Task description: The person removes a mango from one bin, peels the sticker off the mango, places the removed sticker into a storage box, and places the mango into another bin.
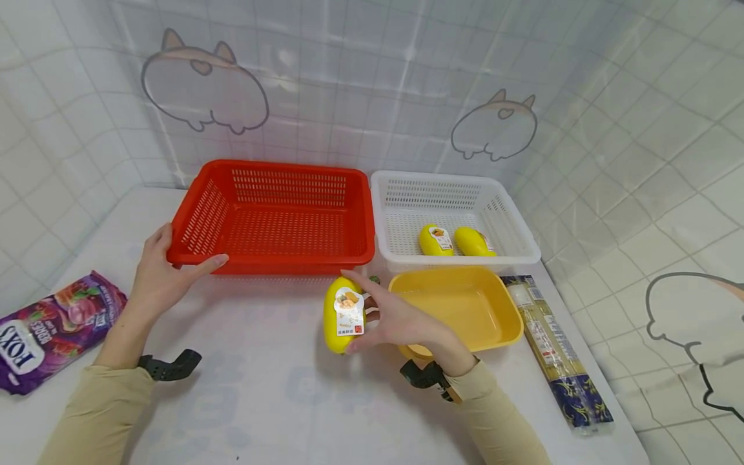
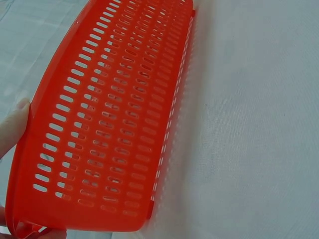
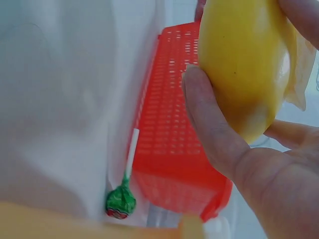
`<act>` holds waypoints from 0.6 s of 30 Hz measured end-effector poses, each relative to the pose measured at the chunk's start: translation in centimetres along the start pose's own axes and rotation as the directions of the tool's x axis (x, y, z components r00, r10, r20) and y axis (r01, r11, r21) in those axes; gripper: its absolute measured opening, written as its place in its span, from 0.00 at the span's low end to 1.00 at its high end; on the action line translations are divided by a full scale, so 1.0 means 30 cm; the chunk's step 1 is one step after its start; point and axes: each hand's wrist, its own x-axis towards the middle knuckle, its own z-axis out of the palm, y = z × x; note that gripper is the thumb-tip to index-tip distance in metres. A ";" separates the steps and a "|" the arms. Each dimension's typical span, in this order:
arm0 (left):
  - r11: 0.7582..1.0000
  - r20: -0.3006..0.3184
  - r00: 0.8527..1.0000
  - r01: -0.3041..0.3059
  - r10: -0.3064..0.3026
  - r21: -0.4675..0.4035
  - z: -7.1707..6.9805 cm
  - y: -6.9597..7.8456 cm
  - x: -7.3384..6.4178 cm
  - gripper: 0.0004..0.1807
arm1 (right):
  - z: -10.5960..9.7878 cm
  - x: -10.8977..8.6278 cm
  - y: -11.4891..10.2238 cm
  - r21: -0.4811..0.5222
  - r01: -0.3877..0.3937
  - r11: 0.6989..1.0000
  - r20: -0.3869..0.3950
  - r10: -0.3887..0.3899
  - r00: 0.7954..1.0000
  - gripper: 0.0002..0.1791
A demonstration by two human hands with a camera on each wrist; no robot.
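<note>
My left hand [image 1: 161,276] grips the near left corner of a red plastic basket [image 1: 279,261], thumb over the front rim; in the left wrist view the slotted wall of the basket [image 2: 107,114] fills much of the picture. Between thumb and fingers, my right hand [image 1: 403,320] holds a yellow mango [image 1: 334,320] with a white printed label, upright in front of the basket's right end. The right wrist view shows the mango [image 3: 244,64] close up, its label mostly turned away. Two more labelled mangoes [image 1: 434,240] lie in a white basket [image 1: 401,258].
A yellow tub [image 1: 459,303] stands right of my right hand. A green-wrapped lollipop [image 3: 121,200] lies by the red basket. At the far left lies a purple Fox's bag [image 1: 58,323]; at the far right, a long clear-and-blue packet [image 1: 555,355]. Tiled-pattern walls enclose the table's back and sides.
</note>
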 end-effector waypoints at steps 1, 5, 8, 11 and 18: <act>1.000 -0.001 1.000 0.001 -0.001 -0.001 0.000 0.000 -0.001 0.63 | 0.004 0.002 0.002 -0.004 0.002 1.000 0.005 -0.002 1.000 0.63; 1.000 -0.004 1.000 0.002 -0.002 -0.011 -0.001 0.001 -0.003 0.64 | 0.021 0.016 0.011 -0.028 0.022 0.999 0.018 -0.021 1.000 0.63; 1.000 -0.005 1.000 0.002 -0.002 -0.014 -0.002 0.001 -0.004 0.64 | 0.036 0.025 0.020 -0.036 0.037 0.999 0.029 -0.036 0.999 0.61; 1.000 -0.003 1.000 0.001 -0.001 -0.009 -0.003 0.002 -0.002 0.64 | 0.051 0.031 0.028 -0.045 0.040 0.998 0.039 -0.038 0.999 0.60; 1.000 0.007 1.000 -0.006 0.006 0.004 -0.007 0.002 0.003 0.64 | 0.084 0.040 0.043 -0.121 0.008 0.993 0.040 -0.003 0.999 0.59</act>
